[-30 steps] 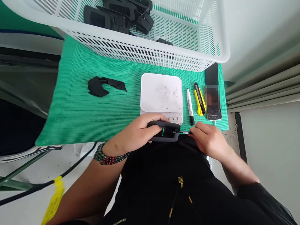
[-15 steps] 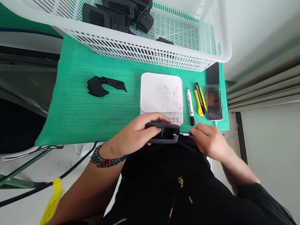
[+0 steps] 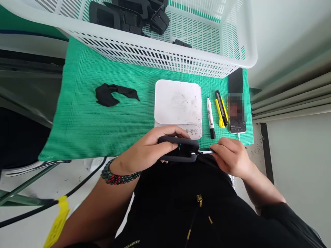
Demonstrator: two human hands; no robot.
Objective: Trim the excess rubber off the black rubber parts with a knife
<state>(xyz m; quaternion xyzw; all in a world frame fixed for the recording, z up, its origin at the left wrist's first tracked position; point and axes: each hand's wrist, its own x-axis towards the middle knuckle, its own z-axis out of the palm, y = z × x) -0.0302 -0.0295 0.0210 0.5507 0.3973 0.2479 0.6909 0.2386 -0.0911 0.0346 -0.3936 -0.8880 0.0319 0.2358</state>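
Note:
My left hand (image 3: 152,146) is closed around a matte black plastic part (image 3: 178,158), a rounded rectangular frame with an opening through it. The thumb lies over the opening, and the fingers wrap the far side. My right hand (image 3: 230,156) pinches a thin, silvery blade-like tool (image 3: 205,151) whose exact kind I cannot make out. Its front end meets the right end of the black part, where small dark bits show. Most of the tool's handle is hidden by my fingers. Both hands are at the table's near edge, just below a white digital scale (image 3: 178,101).
A white plastic basket (image 3: 155,55) with several black parts stands at the back. Right of the scale lie a marker (image 3: 210,117), a yellow-and-black utility knife (image 3: 221,109) and a phone (image 3: 237,127) with a cable. Black scrap (image 3: 107,95) lies left on the green mesh mat (image 3: 103,134).
The black part has tilted slightly and its near rim sits a little lower. More of the blade-like tool shows between it and my right hand, which has shifted slightly.

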